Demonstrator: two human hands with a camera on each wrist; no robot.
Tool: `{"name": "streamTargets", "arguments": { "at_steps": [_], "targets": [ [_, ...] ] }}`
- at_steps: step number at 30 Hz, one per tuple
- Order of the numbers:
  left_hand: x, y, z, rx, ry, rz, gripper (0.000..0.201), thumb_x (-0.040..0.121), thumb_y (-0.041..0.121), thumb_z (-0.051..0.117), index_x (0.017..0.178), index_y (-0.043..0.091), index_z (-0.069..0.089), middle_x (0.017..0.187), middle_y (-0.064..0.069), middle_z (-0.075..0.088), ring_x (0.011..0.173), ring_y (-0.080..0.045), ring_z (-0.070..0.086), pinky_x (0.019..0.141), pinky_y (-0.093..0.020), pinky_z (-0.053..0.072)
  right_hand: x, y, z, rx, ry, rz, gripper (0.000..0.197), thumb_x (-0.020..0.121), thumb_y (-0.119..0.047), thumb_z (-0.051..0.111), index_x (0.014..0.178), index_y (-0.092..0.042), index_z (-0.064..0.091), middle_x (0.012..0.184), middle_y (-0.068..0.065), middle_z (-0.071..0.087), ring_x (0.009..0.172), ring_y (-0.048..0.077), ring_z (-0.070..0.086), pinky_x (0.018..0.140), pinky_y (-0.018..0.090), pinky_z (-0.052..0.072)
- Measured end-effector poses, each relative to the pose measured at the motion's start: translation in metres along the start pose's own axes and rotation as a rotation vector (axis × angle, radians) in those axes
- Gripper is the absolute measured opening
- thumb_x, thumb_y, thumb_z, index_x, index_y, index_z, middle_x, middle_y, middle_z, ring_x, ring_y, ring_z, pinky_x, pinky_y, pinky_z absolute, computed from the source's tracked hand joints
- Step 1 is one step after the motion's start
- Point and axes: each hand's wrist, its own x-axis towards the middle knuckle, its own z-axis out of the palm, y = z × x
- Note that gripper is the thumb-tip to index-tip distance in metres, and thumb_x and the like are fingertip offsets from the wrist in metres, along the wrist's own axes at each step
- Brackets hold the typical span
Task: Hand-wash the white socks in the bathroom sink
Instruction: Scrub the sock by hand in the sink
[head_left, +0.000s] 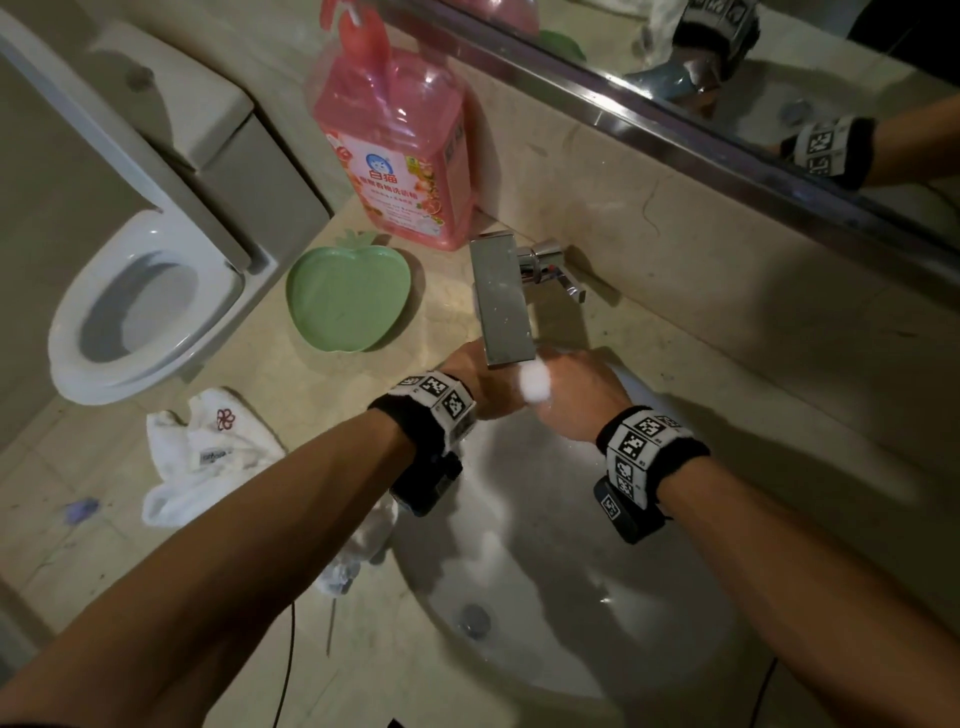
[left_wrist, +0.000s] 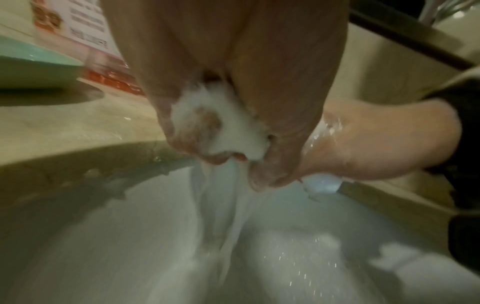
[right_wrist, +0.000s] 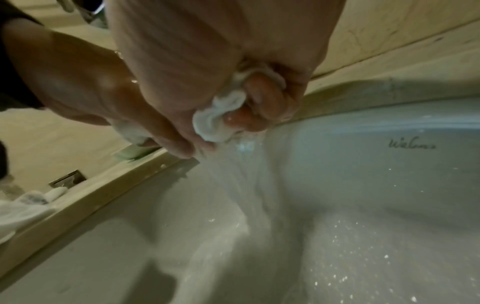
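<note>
Both hands are under the chrome faucet (head_left: 501, 299) over the white sink (head_left: 561, 597). A wet white sock (head_left: 535, 383) is bunched between them. My left hand (head_left: 480, 382) grips one end of the sock (left_wrist: 228, 125) in curled fingers. My right hand (head_left: 576, 395) squeezes the other end (right_wrist: 221, 121) in its fist. Water streams (left_wrist: 223, 205) from the sock into the basin. Two more white socks lie on the counter: one (head_left: 208, 457) with a red flower mark at the left, another (head_left: 358, 551) crumpled at the sink's left rim.
A pink detergent bottle (head_left: 397, 140) stands at the back of the beige counter (head_left: 332, 395), with a green apple-shaped dish (head_left: 348, 299) before it. A toilet (head_left: 140, 306) is left of the counter. A mirror (head_left: 727, 67) runs along the back wall. The drain (head_left: 474, 618) sits low in the basin.
</note>
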Motion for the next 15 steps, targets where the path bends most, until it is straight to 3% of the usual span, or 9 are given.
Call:
{"name": "streamTargets", "arguments": {
  "at_steps": [2,3,5,6,8,9,11,14,15],
  "targets": [
    [-0.003,0.003,-0.008,-0.036,-0.07,0.094,0.044,0.091,0.019,0.065,0.133,0.012,0.055,0.13,-0.007,0.057,0.124,-0.022,0.051,0.102,-0.018,0.036,0.003,0.004,0.005,0.05,0.054,0.036,0.03,0.083,-0.037,0.074,0.106,-0.021,0.063,0.078,-0.001,0.065,0.061,0.014,0.051,0.05,0.02,0.036],
    [-0.007,0.004,-0.015,-0.086,-0.063,0.146,0.044,0.093,0.018,0.063,0.135,0.01,0.053,0.134,-0.008,0.055,0.124,-0.019,0.049,0.097,-0.008,0.03,0.005,0.005,0.007,0.084,0.046,0.055,0.033,0.083,-0.04,0.074,0.109,-0.022,0.062,0.082,-0.001,0.067,0.063,0.014,0.055,0.051,0.023,0.041],
    [-0.013,0.003,-0.026,-0.172,-0.054,0.115,0.044,0.093,0.013,0.063,0.135,0.006,0.053,0.131,-0.007,0.057,0.121,-0.019,0.052,0.088,-0.001,0.027,0.007,0.005,0.009,0.224,-0.014,0.09,0.04,0.082,-0.041,0.074,0.116,-0.023,0.061,0.098,-0.001,0.07,0.08,0.016,0.065,0.067,0.032,0.056],
    [-0.014,-0.002,-0.029,-0.207,-0.021,0.123,0.046,0.091,0.014,0.067,0.135,0.008,0.054,0.128,-0.001,0.058,0.117,-0.016,0.054,0.089,-0.001,0.03,0.006,0.005,0.009,0.313,-0.055,0.089,0.043,0.081,-0.041,0.072,0.118,-0.024,0.06,0.104,-0.001,0.07,0.088,0.016,0.067,0.076,0.036,0.058],
    [-0.024,-0.009,-0.036,-0.252,0.051,0.111,0.06,0.082,0.015,0.076,0.137,0.015,0.051,0.131,0.003,0.059,0.116,-0.015,0.056,0.094,-0.015,0.04,0.002,-0.003,0.007,0.494,-0.179,0.09,0.047,0.075,-0.046,0.067,0.118,-0.029,0.06,0.107,-0.005,0.069,0.098,0.015,0.066,0.086,0.039,0.056],
    [-0.029,-0.015,-0.04,-0.255,0.098,0.081,0.064,0.078,0.014,0.079,0.134,0.014,0.049,0.127,0.002,0.06,0.114,-0.017,0.057,0.092,-0.022,0.044,0.001,-0.009,0.005,0.554,-0.247,0.106,0.045,0.071,-0.05,0.066,0.112,-0.032,0.061,0.102,-0.01,0.069,0.096,0.011,0.066,0.085,0.038,0.054],
    [-0.035,-0.023,-0.042,-0.221,0.18,0.085,0.058,0.073,0.01,0.08,0.122,0.012,0.05,0.111,0.001,0.059,0.102,-0.021,0.058,0.081,-0.024,0.043,-0.002,-0.017,0.0,0.626,-0.321,0.18,0.037,0.067,-0.057,0.065,0.093,-0.032,0.061,0.088,-0.013,0.068,0.087,0.007,0.065,0.076,0.033,0.05],
    [-0.046,-0.036,-0.042,-0.241,0.203,0.19,0.043,0.074,0.004,0.078,0.111,0.012,0.058,0.099,0.007,0.055,0.09,-0.016,0.054,0.077,-0.022,0.04,0.003,-0.031,-0.001,0.76,-0.294,0.21,0.008,0.083,-0.033,0.067,0.085,-0.025,0.067,0.08,-0.018,0.073,0.078,-0.003,0.065,0.069,0.022,0.043],
    [-0.05,-0.038,-0.043,-0.241,0.213,0.224,0.04,0.075,0.003,0.078,0.11,0.013,0.062,0.099,0.011,0.054,0.09,-0.011,0.052,0.08,-0.018,0.041,0.005,-0.036,-0.001,0.76,-0.273,0.209,0.005,0.086,-0.022,0.067,0.086,-0.019,0.07,0.082,-0.011,0.075,0.075,-0.002,0.064,0.067,0.02,0.042]
  ]
}}
